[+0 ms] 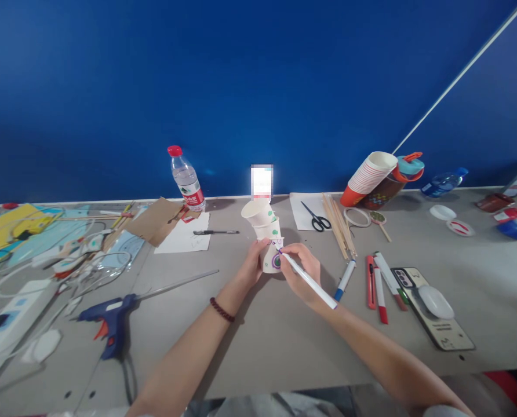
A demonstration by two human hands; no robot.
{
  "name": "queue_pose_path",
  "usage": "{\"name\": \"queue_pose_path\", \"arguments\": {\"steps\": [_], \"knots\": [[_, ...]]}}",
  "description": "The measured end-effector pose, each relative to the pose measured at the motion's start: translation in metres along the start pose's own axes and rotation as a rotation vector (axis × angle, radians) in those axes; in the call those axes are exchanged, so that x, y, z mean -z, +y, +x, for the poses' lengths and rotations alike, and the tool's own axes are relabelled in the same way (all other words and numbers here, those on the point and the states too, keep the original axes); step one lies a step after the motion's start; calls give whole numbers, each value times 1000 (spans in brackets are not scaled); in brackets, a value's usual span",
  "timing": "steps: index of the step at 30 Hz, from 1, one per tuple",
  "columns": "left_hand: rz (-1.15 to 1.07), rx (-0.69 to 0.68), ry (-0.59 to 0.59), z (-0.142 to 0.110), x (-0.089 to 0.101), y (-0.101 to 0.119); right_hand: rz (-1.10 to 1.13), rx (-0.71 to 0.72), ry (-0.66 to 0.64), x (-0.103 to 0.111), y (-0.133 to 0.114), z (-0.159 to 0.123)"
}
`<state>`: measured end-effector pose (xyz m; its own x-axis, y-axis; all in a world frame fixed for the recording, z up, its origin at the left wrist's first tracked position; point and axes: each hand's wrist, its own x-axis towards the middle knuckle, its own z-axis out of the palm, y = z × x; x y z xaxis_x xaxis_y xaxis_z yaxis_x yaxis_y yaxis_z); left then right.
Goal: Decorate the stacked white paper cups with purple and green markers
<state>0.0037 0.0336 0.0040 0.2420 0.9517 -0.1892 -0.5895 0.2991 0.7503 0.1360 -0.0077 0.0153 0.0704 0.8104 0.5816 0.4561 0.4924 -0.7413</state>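
Near the middle of the table, several white paper cups [268, 229] are joined into one upright piece, with green and purple marks on them. My left hand [255, 259] wraps round the lower left side of this piece. From the right, my right hand [304, 269] grips a white marker [313, 282], its tip at the purple drawing on the cups. The marker's purple end points back toward my wrist. The fingers of my left hand behind the cups are hidden.
A glue gun [113, 318] and power strip [17, 318] lie left. Behind stand a water bottle [186, 180] and stacked cups [368, 176]. Scissors [317, 217], wooden sticks [339, 226], a blue-capped marker [344, 280], a red cutter [370, 284] and a phone [452, 334] lie right.
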Motion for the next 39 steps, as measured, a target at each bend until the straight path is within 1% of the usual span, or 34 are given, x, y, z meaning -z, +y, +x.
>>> {"name": "queue_pose_path", "arguments": {"steps": [11,20,25,33,39], "knots": [[-13,5,-2,2,3,-3,4,3,-4,0,2,-2],[-5,14,9,2,2,-1,19,-26,-3,0,4,-1],[-11,23,26,2,1,-1,33,-68,10,0,5,-2],[-5,33,17,2,1,0,27,-107,30,-1,6,-2],[-6,38,14,3,4,-3,39,-100,32,-2,6,-1]]}}
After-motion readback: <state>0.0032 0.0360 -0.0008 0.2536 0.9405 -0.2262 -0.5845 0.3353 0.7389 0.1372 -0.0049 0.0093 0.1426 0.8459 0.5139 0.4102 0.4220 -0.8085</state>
